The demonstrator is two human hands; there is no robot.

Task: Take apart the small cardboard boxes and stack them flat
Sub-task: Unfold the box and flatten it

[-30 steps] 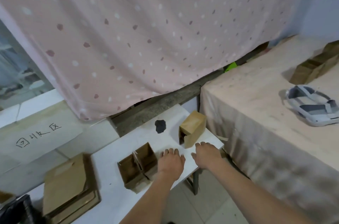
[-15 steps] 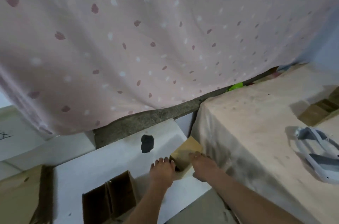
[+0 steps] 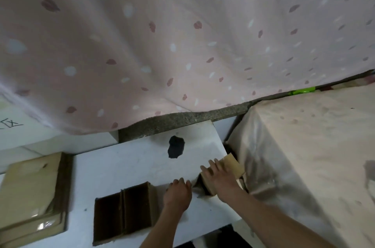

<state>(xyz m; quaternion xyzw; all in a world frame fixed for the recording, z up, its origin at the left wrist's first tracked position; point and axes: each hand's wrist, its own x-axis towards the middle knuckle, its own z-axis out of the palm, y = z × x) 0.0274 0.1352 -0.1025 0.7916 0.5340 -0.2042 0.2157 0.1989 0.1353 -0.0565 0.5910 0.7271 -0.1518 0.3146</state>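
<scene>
A small tan cardboard box (image 3: 232, 164) stands at the right edge of the white table (image 3: 125, 166). My right hand (image 3: 220, 178) lies over its top, fingers reaching its left edge, and holds it. The box's dark open side faces my left hand (image 3: 178, 192), which rests on the table just left of the box, fingers loosely bent, holding nothing. Two joined open brown boxes (image 3: 123, 212) sit on the table left of my left hand. A stack of flattened cardboard (image 3: 30, 193) lies at the far left, beside the table.
A black blotch (image 3: 176, 147) marks the table's far side. A cloth-covered table (image 3: 308, 146) stands close on the right, almost touching the tan box. A pink spotted curtain (image 3: 182, 44) hangs low behind the white table.
The view has tilted and closed in. My right hand moved from the box's right side onto its top. The box now sits nearer the table's right edge. My left hand came off the box.
</scene>
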